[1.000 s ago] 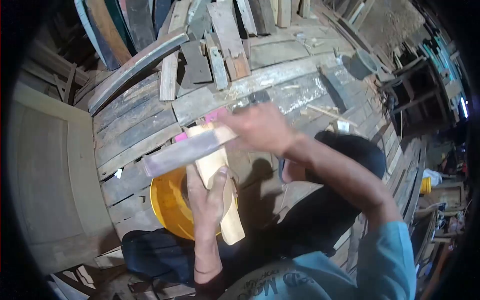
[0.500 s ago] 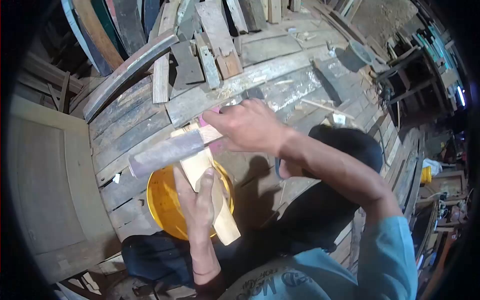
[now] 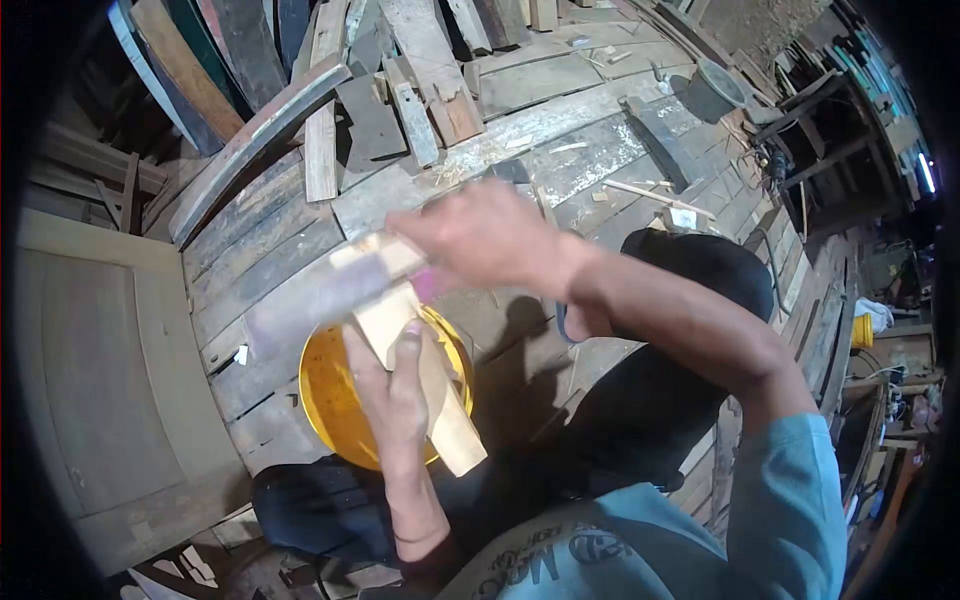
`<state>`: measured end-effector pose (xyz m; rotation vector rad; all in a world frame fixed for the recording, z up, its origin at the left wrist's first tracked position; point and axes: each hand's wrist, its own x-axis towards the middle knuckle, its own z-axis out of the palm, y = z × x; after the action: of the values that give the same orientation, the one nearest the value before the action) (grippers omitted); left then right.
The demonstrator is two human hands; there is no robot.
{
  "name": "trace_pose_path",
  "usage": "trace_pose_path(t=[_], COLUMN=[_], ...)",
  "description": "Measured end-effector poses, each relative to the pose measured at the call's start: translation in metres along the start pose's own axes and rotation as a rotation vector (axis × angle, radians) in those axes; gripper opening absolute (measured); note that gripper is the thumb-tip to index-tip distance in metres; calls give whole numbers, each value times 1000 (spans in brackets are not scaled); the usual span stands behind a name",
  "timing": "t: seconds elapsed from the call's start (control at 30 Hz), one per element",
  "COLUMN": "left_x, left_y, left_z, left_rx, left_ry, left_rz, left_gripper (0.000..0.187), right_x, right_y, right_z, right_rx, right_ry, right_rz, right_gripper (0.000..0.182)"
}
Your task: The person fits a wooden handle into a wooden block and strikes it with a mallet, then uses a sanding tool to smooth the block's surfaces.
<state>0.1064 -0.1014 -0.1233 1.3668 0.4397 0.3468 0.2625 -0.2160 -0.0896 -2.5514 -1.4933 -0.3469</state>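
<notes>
My left hand point(image 3: 393, 400) grips a pale shaped wooden block point(image 3: 458, 440), thumb along its upper face. The block slants over a yellow bucket point(image 3: 328, 390). My right hand point(image 3: 490, 235) is closed round the bare wooden end of a stick whose outer part has a greyish wrap, perhaps sandpaper. This wrapped stick point(image 3: 320, 295) is blurred by motion and lies across the upper part of the block. Something pink point(image 3: 428, 284) shows just beneath my right hand; I cannot make out what it is.
Planks and offcuts point(image 3: 420, 120) pile up at the back beside a curved beam point(image 3: 255, 140). A panelled wooden door point(image 3: 95, 370) lies at the left. A dark bucket point(image 3: 715, 92) stands at the back right. Wood scraps litter the plank floor point(image 3: 570, 150).
My right hand and the wrapped stick have shifted slightly left across the block. My left hand still holds the block over the bucket. The whole view has tilted a little.
</notes>
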Motion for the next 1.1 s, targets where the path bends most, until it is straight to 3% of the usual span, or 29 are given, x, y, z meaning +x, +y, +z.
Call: trace_pose_path(t=[0.07,0.13,0.17,0.23,0.3,0.33,0.43,0.5,0.63,0.73,0.77,0.87,0.9,1.0,1.1], left_x=[-2,-5,2,2,0,2,1,-2,0,1,4,7,-1,-1,-1], left_y=[2,9,-7,-1,2,-8,-6,10,5,-4,-1,-18,2,6,-4], left_z=[1,3,-3,-4,-9,-11,-10,-4,-9,-1,-7,-21,-5,-1,-12], left_rx=[66,126,213,67,-53,185,145,-61,101,171,80,206,162,102,78], left_ry=[-3,4,-13,-15,-61,-2,-11,-27,0,157,46,48,109,59,18], left_rz=[-27,-3,157,65,-107,98,-19,-136,-38,0,-51,189,-10,36,-57], left_gripper=[30,32,34,36,39,38,36,35,38,40,42,46,45,42,42], right_x=[-9,-7,-1,2,-10,-16,5,11,-19,10,10,-22,-13,15,-10], right_y=[-7,10,12,3,-6,-10,12,6,-4,6,-2,-16,-7,5,-8], right_z=[1,8,0,-4,0,5,1,-3,4,-1,-5,3,1,5,4], right_rx=[98,58,33,52,69,86,33,-19,124,68,50,132,153,89,141], right_ry=[28,-1,-30,-8,19,31,-41,-29,-28,0,-136,-129,-33,58,-56], right_rz=[-70,5,38,56,-71,-134,8,83,-39,42,129,-8,-78,92,97], right_gripper=[41,37,36,40,41,41,45,48,40,42,34,28,31,31,38])
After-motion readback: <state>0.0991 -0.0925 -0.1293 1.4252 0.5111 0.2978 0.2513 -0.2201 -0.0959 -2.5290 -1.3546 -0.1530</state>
